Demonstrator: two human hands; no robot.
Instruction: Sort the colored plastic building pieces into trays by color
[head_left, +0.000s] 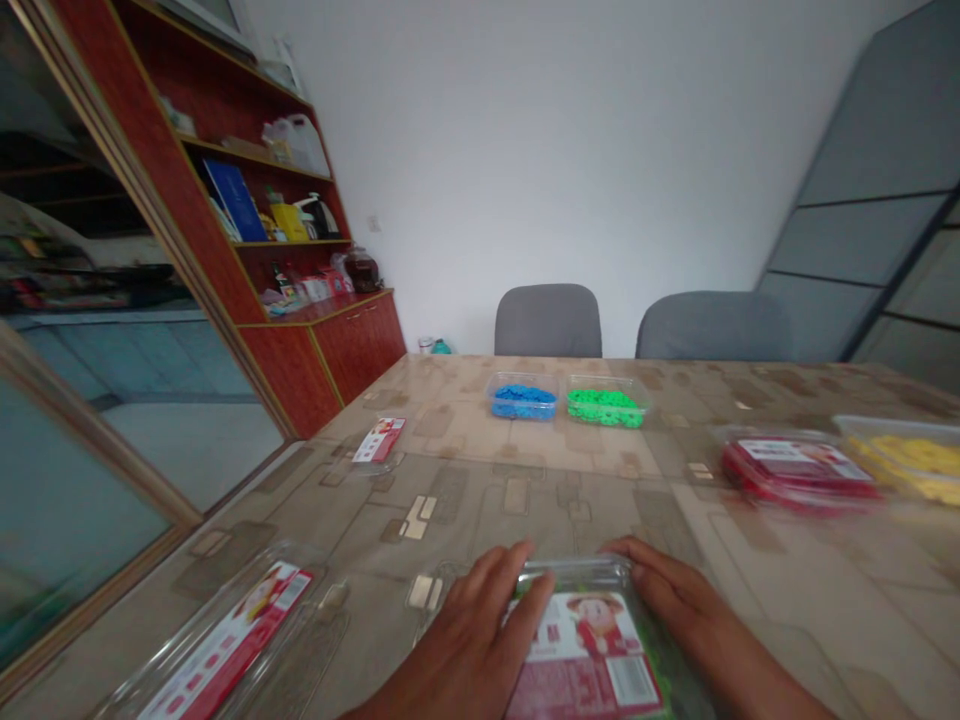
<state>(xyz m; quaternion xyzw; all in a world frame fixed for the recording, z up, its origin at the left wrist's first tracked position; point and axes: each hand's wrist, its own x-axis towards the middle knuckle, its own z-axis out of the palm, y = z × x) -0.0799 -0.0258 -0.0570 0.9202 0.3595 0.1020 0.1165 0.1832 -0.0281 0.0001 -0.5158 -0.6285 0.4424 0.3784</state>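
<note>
A clear plastic box (pixel 581 650) with a labelled lid is at the bottom centre of the head view, and green contents show through its sides. My left hand (pixel 484 630) holds its left side, with the thumb across the lid and the fingers along the far left edge. Against its right side is my right hand (pixel 679 600), fingers curled at the far right corner. The undersides of both hands are hidden. To the left lies a clear labelled lid (pixel 240 640), flat on the patterned tabletop.
Open boxes of blue pieces (pixel 523 402) and green pieces (pixel 606 407) stand at the back. On the right are a lidded box of red contents (pixel 799 475) and an open box of yellow pieces (pixel 919 465). Another labelled lid (pixel 380 440) lies back left. Chairs (pixel 547 320) stand beyond the table.
</note>
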